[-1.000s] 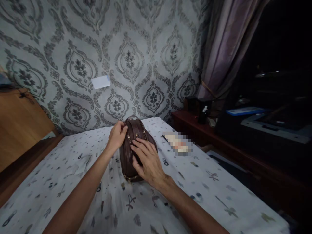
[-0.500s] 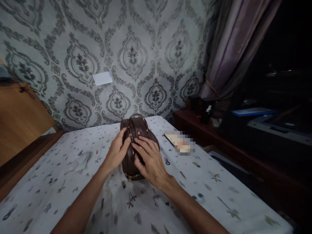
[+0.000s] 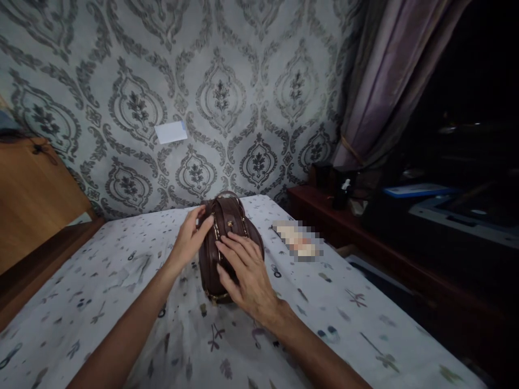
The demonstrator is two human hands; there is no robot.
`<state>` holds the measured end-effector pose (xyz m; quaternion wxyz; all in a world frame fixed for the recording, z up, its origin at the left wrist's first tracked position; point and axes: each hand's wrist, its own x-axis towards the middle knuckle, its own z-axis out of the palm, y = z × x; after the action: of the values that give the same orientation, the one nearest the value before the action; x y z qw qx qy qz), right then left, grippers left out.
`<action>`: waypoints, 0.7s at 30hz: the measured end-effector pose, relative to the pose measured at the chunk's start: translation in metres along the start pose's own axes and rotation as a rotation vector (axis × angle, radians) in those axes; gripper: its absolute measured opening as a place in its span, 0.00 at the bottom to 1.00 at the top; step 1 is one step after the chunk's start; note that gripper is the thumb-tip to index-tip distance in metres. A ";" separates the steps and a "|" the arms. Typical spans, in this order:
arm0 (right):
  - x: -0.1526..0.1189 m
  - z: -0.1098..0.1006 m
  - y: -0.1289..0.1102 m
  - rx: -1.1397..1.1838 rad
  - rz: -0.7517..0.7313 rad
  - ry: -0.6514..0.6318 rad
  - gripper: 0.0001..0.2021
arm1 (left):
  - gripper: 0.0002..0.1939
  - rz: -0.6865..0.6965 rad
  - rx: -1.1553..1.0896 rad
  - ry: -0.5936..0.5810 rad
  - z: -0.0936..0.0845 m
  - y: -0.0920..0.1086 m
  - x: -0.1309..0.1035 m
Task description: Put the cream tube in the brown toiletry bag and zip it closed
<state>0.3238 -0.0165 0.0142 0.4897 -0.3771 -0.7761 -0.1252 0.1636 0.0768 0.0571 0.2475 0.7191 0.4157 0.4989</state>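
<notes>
A dark brown handbag (image 3: pixel 211 265) with gold-toned zips and a small gold stud stands on the patterned sheet in the middle of the head view. My left hand (image 3: pixel 190 236) rests against the bag's upper left side, thumb and fingers apart. Across the right part of the bag's top lies my right hand (image 3: pixel 247 273), its fingers stretched out and spread toward the left zip. Neither hand is closed round anything. The far handle of the bag shows at its back end; part of its right side is hidden under my right hand.
The white sheet (image 3: pixel 133 324) with a leaf print covers the bed. A flat, pixelated item (image 3: pixel 298 241) lies right of the bag. A dark red ledge (image 3: pixel 308 204) holds a small bottle (image 3: pixel 343 194). A wooden board (image 3: pixel 36 200) stands left; a patterned wall (image 3: pixel 259 70) closes the back.
My left hand has slid slightly left on the bag, toward its side. My right hand has drawn a little nearer to me along the top. The bag has barely moved.
</notes>
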 end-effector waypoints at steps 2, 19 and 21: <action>-0.003 0.001 -0.002 -0.024 -0.012 -0.035 0.22 | 0.24 0.043 0.066 0.017 0.000 0.001 0.017; -0.009 0.005 0.003 -0.079 -0.039 -0.104 0.21 | 0.15 0.116 0.310 -0.024 -0.010 0.024 0.037; -0.009 0.005 0.003 -0.075 -0.041 -0.099 0.21 | 0.15 0.121 0.317 -0.027 -0.010 0.028 0.034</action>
<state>0.3245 -0.0159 0.0035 0.4337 -0.3849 -0.8016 -0.1455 0.1694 0.0904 0.1001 0.1063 0.7795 0.4418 0.4312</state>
